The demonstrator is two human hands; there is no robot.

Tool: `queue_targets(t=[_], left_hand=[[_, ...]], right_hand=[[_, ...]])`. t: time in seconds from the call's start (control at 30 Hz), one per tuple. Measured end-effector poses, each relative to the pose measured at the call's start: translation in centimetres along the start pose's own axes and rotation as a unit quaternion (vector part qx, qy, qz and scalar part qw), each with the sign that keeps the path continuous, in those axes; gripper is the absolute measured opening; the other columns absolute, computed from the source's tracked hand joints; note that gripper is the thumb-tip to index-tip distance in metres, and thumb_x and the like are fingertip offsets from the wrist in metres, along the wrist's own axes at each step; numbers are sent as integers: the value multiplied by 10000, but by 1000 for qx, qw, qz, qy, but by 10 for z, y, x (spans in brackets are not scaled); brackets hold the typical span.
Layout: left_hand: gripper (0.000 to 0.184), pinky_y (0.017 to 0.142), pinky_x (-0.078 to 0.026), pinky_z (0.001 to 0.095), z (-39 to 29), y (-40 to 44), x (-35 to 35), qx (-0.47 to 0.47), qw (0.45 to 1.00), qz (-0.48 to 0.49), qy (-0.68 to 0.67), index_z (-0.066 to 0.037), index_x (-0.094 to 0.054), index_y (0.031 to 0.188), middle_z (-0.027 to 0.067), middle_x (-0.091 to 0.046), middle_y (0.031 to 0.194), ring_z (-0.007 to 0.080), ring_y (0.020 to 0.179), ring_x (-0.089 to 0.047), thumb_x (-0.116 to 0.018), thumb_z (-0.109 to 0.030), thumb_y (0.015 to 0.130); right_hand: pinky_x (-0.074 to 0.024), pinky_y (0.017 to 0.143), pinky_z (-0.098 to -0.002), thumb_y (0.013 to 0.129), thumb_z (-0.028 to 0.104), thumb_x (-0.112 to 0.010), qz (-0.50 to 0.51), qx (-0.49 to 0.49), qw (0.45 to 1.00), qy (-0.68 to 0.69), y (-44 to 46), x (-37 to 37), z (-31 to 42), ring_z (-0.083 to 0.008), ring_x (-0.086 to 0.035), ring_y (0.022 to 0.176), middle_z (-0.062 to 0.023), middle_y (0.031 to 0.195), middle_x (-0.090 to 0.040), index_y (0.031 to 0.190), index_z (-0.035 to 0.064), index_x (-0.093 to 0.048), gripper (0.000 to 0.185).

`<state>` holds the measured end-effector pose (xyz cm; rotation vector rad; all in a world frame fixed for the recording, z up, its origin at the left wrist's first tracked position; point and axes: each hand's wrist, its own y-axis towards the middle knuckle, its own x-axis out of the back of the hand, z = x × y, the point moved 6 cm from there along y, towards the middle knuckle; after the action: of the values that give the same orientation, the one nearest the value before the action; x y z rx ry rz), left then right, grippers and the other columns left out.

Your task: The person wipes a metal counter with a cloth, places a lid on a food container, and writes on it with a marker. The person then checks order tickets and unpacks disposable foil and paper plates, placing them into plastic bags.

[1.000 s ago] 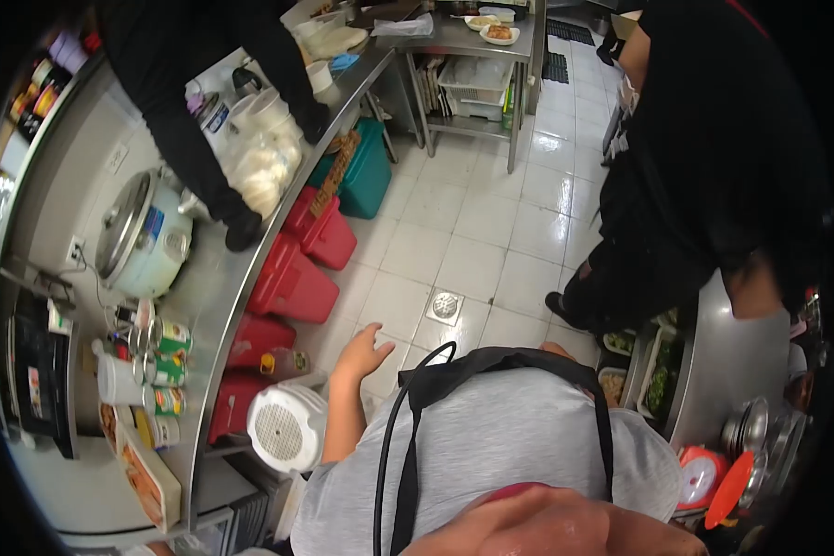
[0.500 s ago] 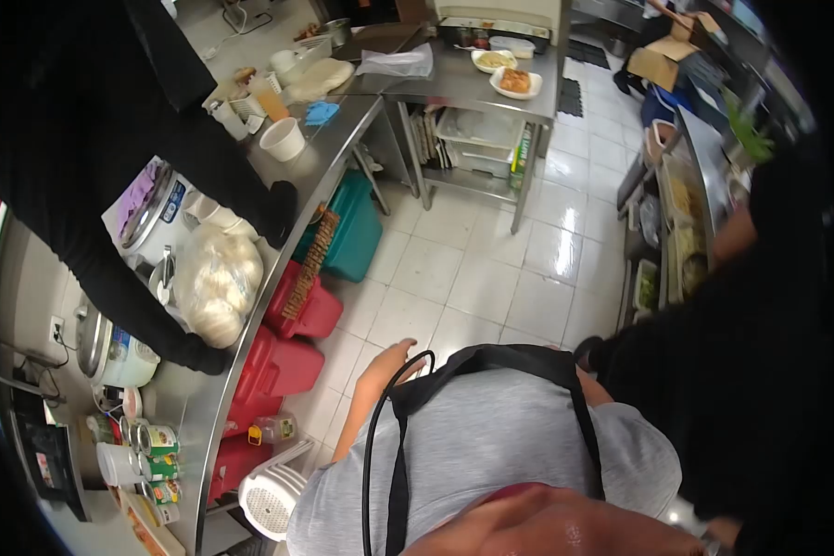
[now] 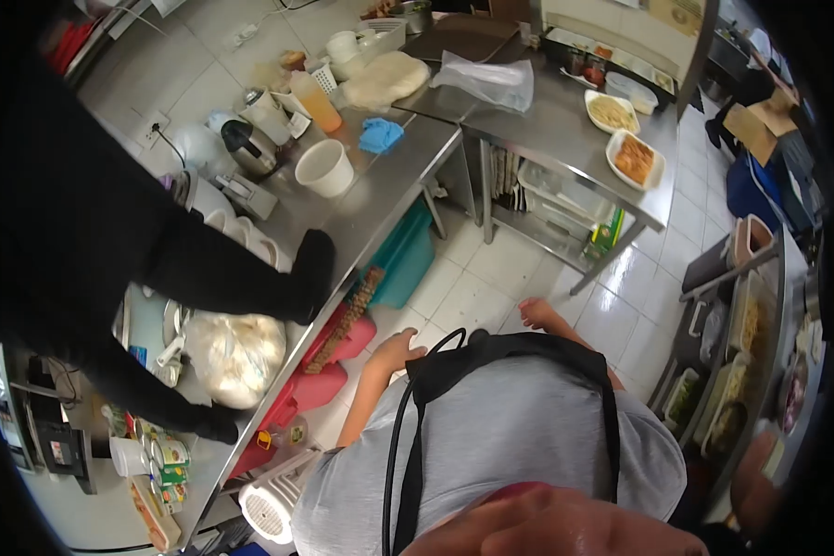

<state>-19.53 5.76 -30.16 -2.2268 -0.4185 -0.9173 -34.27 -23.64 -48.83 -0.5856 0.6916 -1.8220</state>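
Note:
In the head view, my left hand hangs beside my body with its fingers apart and nothing visible in it. It is nearest the red bins under the left counter. My right hand hangs in front of me over the tiles, fingers loosely bent and apart, with nothing seen in it. Ahead of it stands a steel table with a white dish of reddish food and a white dish of pale shredded food.
The left steel counter holds a clear bag of pale round pieces, a white tub, a blue cloth and several cans. A dark-clad figure overlaps it. A food station borders the right. A white stool stands left behind.
My view has shifted, bringing the back table and dishes nearer. My right hand has come into view. My left hand stays by my side, empty. The dark figure at right has left the view.

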Motion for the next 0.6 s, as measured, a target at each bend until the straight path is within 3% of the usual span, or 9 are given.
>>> queue_targets(t=[0.1, 0.2, 0.3, 0.4, 0.5, 0.6], left_hand=[[559, 837, -384, 379, -15, 62, 52, -36, 999, -12, 13, 5, -426, 1133, 235, -496, 1072, 356, 994, -479, -557, -354, 724], [467, 744, -424, 350, -54, 102, 116, -63, 994, -90, 26, -11, -459, 1090, 210, -547, 951, 313, 877, -539, -586, -281, 730], [430, 726, -428, 349, -79, 133, 170, -69, 987, -143, -21, -24, -468, 1087, 185, -554, 924, 283, 852, -544, -577, -254, 740], [426, 733, -424, 361, -71, 160, 201, -67, 966, -218, -120, -20, -460, 1071, 188, -523, 967, 284, 879, -524, -572, -254, 734], [386, 716, -431, 328, -62, 166, 221, -11, 939, -318, -132, -27, -476, 1074, 161, -547, 927, 251, 838, -535, -570, -211, 748], [381, 705, -435, 328, -56, 164, 225, 51, 923, -351, -148, -15, -480, 1049, 166, -531, 944, 263, 821, -537, -572, -218, 741]], right_hand=[[-418, 463, -261, 738, 151, -513, 24, -9, 999, -38, 15, 4, 65, -146, -528, 556, -18, 709, -540, 927, 106, -507, 195], [-414, 473, -250, 759, 157, -503, 26, 29, 998, 48, 47, 30, 139, -126, -526, 573, -5, 717, -538, 917, 117, -515, 163], [-408, 479, -234, 779, 165, -494, 69, 108, 983, 133, 75, 41, 233, -97, -511, 583, 0, 730, -537, 925, 124, -517, 153], [-406, 510, -208, 773, 147, -492, 99, 175, 977, 69, 95, 28, 346, -85, -507, 605, 6, 727, -533, 942, 104, -513, 175], [-410, 525, -215, 763, 132, -488, 155, 231, 960, -29, 118, 0, 440, -84, -499, 602, -2, 734, -535, 950, 61, -518, 202], [-411, 584, -233, 771, 171, -497, 181, 347, 901, -188, 156, -38, 506, -100, -502, 663, -25, 757, -541, 973, 73, -511, 225]])
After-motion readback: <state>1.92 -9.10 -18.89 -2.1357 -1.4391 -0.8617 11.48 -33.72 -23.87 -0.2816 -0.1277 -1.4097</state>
